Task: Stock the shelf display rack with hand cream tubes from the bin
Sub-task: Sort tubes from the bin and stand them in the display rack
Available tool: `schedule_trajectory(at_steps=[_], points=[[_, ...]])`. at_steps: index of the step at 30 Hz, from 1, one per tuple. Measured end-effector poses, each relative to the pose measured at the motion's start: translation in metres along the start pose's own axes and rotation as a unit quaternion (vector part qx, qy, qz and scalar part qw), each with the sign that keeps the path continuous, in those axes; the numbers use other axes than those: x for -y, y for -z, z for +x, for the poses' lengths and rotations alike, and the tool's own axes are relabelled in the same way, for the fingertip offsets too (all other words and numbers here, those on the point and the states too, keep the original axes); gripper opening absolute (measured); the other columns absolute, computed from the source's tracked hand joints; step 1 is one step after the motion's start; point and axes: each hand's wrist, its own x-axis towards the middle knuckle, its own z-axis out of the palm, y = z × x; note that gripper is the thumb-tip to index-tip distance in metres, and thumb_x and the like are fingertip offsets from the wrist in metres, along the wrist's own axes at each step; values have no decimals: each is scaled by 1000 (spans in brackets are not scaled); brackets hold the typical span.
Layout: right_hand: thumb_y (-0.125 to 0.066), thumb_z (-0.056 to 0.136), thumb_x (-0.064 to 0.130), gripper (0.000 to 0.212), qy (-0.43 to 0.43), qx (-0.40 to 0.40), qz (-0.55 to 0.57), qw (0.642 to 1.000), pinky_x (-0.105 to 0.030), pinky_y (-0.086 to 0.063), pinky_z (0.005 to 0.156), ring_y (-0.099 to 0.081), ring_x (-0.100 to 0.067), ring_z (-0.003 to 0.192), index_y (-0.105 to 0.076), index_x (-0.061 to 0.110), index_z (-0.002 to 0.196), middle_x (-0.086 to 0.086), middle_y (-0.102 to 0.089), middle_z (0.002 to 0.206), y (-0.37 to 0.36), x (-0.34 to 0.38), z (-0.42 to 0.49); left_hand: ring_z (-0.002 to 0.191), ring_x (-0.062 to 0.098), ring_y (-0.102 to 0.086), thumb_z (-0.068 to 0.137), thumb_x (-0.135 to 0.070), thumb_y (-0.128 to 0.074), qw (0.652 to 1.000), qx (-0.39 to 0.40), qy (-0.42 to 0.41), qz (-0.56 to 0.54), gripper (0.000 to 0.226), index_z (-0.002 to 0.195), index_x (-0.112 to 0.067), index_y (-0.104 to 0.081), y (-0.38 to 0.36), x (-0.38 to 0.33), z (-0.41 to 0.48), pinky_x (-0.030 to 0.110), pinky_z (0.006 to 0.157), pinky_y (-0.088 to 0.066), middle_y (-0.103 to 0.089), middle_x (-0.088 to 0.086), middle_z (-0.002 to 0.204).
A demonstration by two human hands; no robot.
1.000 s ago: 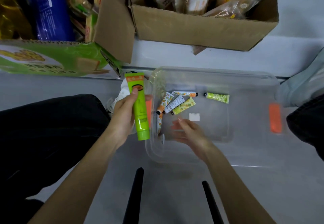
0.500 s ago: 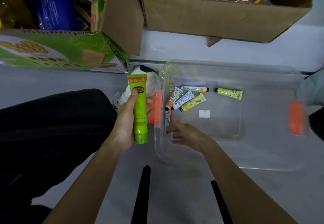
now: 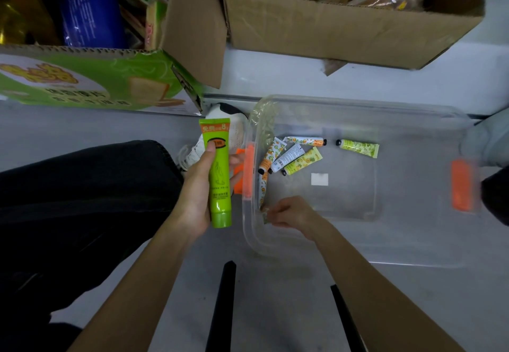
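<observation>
Clear plastic bin (image 3: 413, 214), open-topped, orange latch (image 3: 249, 169) at each short end. Large green tube (image 3: 219, 178) just outside bin's left wall, cap end nearest, crimped end away, gripped in left hand (image 3: 197, 194), thumb on its front. Inside bin, by left wall: fanned trio of small tubes (image 3: 289, 157), fruit-printed, lying flat, caps toward that wall. Fourth tube (image 3: 304, 140) just behind trio, cap toward bin's middle. Yellow-green tube (image 3: 359, 148) further in, cap facing fourth's. Sixth tube (image 3: 263, 187) along left wall, near end at right hand (image 3: 292, 214) fingertips; grip unclear.
</observation>
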Motion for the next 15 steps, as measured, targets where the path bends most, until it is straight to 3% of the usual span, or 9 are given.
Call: schedule_trajectory(at_steps=[6,10,15], points=[[-68,73,-16,23,-6,-15,26,1000,-16,-55,60,-60,-17,65,-69,-8,95,-11,-64,76,11,1,-12,109,22,-66,99,-39,-41,1000,-10,7,-8,47,81,-1,-60,-1,-9,-2,34,100,-48,-66,23,117],[-67,76,-12,19,42,-34,126,991,-30,-54,80,-63,-25,82,-71,0,91,-19,-67,92,38,7,-49,111,23,-66,99,-42,-38,999,25,15,-21,47,92,0,-59,-8,-19,-7,35,89,-56,-68,19,116],[-62,77,-12,24,157,-43,346,924,-17,-54,74,-68,-11,88,-69,2,96,-5,-73,97,51,29,-105,96,22,-72,100,-43,-36,997,54,48,-37,48,94,-3,-62,-38,-19,-7,32,75,-60,-74,15,101]])
